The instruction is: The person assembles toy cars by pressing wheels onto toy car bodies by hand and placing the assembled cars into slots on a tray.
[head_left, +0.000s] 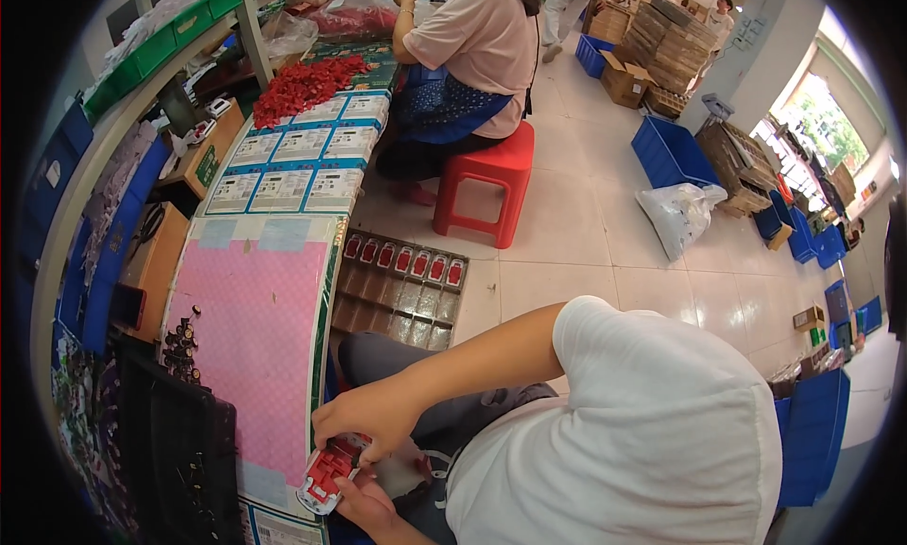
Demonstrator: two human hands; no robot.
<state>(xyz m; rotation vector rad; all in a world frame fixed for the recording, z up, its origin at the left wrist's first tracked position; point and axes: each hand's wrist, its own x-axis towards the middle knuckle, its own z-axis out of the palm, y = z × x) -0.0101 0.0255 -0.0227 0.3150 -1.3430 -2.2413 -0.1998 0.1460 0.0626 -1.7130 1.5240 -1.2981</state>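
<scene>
A small toy car (326, 479), white outside with a red inner part facing up, is held over the near edge of the table. My left hand (370, 509) grips it from below and the side, its thumb along the edge. From above, my right hand (373, 420) closes thumb and fingers around the car's other end; a small dark part shows by the fingertips, too small to name. Beside them lies a pink mat (255, 328) taped to the table. A cluster of small black wheels (181, 347) rests on its far side.
A black bin (175, 441) with more small wheels stands beyond the mat. A compartment tray (392, 304) holds several red-and-white toy cars. Printed blue-and-white cards (279, 181) and a heap of red parts (307, 87) cover the table further along, where a co-worker sits on a red stool (487, 181).
</scene>
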